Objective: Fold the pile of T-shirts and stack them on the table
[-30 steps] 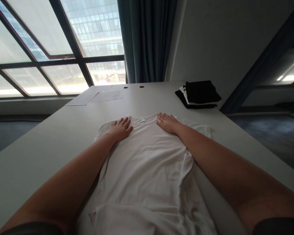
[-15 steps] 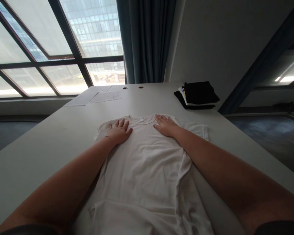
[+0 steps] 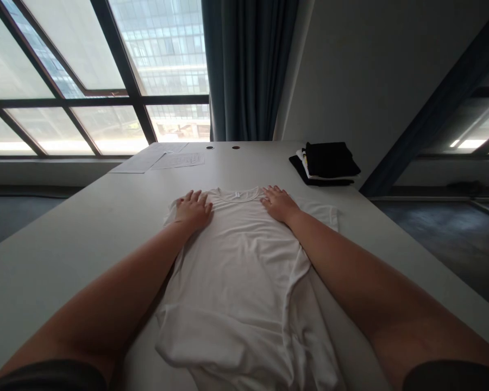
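A white T-shirt (image 3: 236, 266) lies spread on the white table (image 3: 85, 239), its neckline at the far end and its lower part rumpled towards me. My left hand (image 3: 193, 209) rests flat on the shirt's left shoulder, fingers apart. On the right shoulder, beside the collar, my right hand (image 3: 280, 203) lies palm down with its fingers stretched out. The right sleeve sticks out past my right wrist. Wrinkles cross the chest, and a fold of cloth runs down the right side.
A stack of folded dark and white clothes (image 3: 330, 163) sits at the table's far right corner. Sheets of paper (image 3: 146, 160) lie at the far left. Behind the table are a dark curtain (image 3: 250, 70) and large windows (image 3: 101, 125).
The shirt has shifted slightly away from me, and more of its rumpled lower part shows. Both hands stay on the shoulders, the left a little farther forward. The view has tilted slightly.
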### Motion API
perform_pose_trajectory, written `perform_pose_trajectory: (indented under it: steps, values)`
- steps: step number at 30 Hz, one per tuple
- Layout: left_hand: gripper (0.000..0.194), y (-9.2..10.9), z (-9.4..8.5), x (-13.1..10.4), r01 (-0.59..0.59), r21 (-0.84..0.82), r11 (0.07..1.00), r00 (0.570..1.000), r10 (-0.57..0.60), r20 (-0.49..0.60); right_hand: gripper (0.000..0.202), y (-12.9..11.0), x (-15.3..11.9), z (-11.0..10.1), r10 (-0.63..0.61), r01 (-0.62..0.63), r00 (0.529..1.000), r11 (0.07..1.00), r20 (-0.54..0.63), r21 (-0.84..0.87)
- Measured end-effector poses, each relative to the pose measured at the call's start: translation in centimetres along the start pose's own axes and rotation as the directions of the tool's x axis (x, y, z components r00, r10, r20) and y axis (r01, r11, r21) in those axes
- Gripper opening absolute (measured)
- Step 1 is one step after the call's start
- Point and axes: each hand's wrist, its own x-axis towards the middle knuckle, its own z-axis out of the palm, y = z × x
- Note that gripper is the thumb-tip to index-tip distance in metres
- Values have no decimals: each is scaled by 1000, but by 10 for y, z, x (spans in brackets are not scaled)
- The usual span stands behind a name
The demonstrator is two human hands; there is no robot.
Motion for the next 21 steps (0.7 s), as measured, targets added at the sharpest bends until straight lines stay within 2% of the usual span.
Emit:
perform_pose_trajectory:
  steps: [2, 4, 6, 8, 10, 14, 21]
  values:
    - [56, -14, -7, -16, 91, -21, 996, 984, -93, -152, 62, 8, -15, -7, 3, -5, 991, 1000, -131, -13]
    - [55, -34, -11, -33, 178, -59, 982, 961, -187, -202, 59, 22, -33, -12, 14, -18, 979, 1000, -205, -18]
    - [54, -57, -12, -49, 222, -74, 972, 965, -230, -126, 59, 41, -51, -14, 50, -54, 983, 998, -177, -21]
    - [53, -77, -11, -61, 209, -61, 976, 978, -209, -3, 62, 62, -65, -13, 126, -129, 990, 991, -70, -31]
    - [52, -90, -7, -69, 180, -36, 983, 983, -179, 50, 65, 80, -74, -8, 216, -214, 976, 976, 36, -48]
    - [51, -96, -3, -71, 189, -17, 982, 982, -189, 20, 70, 98, -73, 1, 280, -271, 955, 958, 101, -91]
    - [48, -102, -5, -64, 246, -65, 967, 969, -247, -9, 74, 100, -64, 7, 303, -293, 947, 951, 103, -100]
